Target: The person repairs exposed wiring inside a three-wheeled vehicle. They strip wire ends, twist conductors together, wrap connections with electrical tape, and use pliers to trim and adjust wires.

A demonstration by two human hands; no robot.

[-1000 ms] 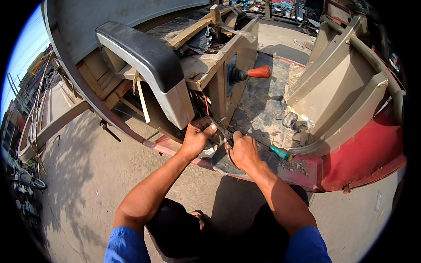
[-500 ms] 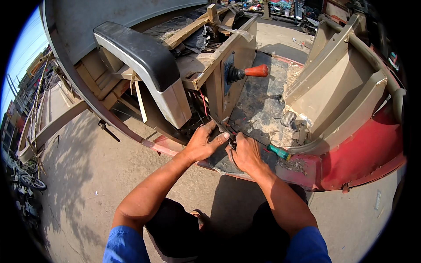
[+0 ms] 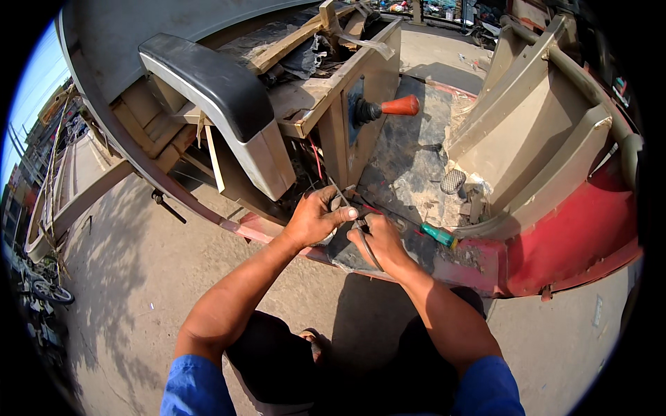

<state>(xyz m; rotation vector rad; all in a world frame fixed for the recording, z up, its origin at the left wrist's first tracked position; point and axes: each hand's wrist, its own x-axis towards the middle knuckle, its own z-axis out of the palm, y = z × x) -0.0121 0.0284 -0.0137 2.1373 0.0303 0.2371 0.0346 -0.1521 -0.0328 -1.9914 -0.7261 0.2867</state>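
My left hand [image 3: 316, 216] is closed, thumb against fingers, on a thin dark cable [image 3: 336, 187] that slants up beside the vehicle's cab frame. Close against it, my right hand [image 3: 381, 240] is wrapped round a dark tool with a curved handle [image 3: 368, 249]; its working end is hidden between the fingers, so I cannot tell its kind. Both hands are over the low floor edge of the cab. To the right of them, a green screwdriver-like handle [image 3: 437, 234] lies on the dirty floor panel [image 3: 406, 166]. A thin red wire [image 3: 317, 157] hangs above my left hand.
A black and grey armrest-like part [image 3: 215, 97] juts out at upper left. Behind my hands stands a tan box [image 3: 340, 132] with a red-handled lever [image 3: 400, 106]. Right of it are a pedal [image 3: 453, 182], a curved tan frame [image 3: 527, 139] and a red body panel [image 3: 576, 222].
My right hand has turned slightly and shifted left, and more of the tool's curved handle shows below it. The left hand keeps its pinch. The whole view has shifted a little.
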